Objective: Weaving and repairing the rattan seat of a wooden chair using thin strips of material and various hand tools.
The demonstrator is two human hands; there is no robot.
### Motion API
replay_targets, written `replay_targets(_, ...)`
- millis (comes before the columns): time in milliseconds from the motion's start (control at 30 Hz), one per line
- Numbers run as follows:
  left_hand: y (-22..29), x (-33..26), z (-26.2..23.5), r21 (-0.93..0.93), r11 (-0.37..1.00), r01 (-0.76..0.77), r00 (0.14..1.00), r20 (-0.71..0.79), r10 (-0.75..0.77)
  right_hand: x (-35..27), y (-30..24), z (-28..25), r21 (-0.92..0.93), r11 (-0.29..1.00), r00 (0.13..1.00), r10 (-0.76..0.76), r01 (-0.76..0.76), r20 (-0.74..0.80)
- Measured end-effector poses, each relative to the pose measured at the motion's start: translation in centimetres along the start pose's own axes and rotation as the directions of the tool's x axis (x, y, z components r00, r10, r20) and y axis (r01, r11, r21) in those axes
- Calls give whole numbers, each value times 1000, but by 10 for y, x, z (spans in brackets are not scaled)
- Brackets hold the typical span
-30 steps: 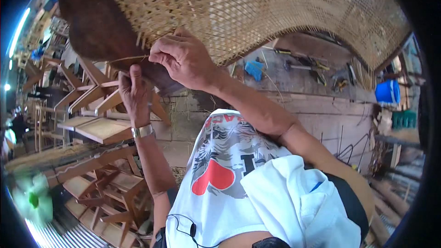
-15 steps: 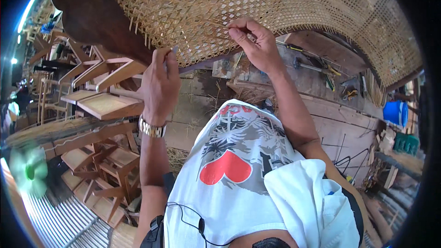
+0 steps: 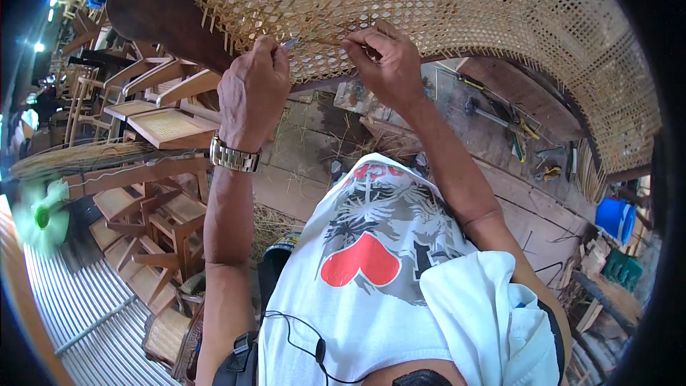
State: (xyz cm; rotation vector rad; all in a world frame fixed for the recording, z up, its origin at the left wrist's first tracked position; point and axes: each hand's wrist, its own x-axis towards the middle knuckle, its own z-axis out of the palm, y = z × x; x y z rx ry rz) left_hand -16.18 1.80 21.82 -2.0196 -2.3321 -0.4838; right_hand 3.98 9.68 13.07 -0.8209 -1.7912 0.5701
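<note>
A sheet of woven cane spreads across the top of the view on a dark brown wooden frame. My left hand, with a metal watch at the wrist, is closed over the lower left part of the weave. From its fingertips sticks a small silvery pointed tool, whose exact kind I cannot make out. Just to the right, my right hand pinches a thin cane strand between thumb and forefinger. The strand runs over the weave toward the left fingertips.
A hammer and pliers lie on the wooden bench to the right, with a blue bucket beyond. Stacked wooden chair frames stand at the left, near a spinning green fan.
My left hand has shifted up from the frame's edge onto the weave, the tool's tip now pointing right. My right hand has come slightly left, still pinching the strand. The view has shifted a little.
</note>
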Motion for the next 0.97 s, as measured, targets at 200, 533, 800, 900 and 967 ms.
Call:
replay_targets(200, 8, 5, -11, 103, 994, -45, 997, 75, 37, -5, -4, -8, -116, 988, 994, -107, 106, -10)
replay_targets(533, 19, 21, 0, 243, 968, -61, 988, 150, 25, 2, 10, 11, -134, 981, 989, -147, 141, -35)
replay_targets(800, 3, 20, -3, 46, 988, -146, 989, 30, 145, 4, -8, 45, -229, 959, 977, -193, 168, -90)
replay_targets(900, 6, 18, 0, 132, 984, -117, 993, 25, 115, -1, -11, 52, -315, 940, 981, -168, 129, -101)
replay_targets(967, 4, 19, -3, 166, 982, -87, 994, 74, 75, -2, -8, 57, -344, 935, 987, -130, 91, -94)
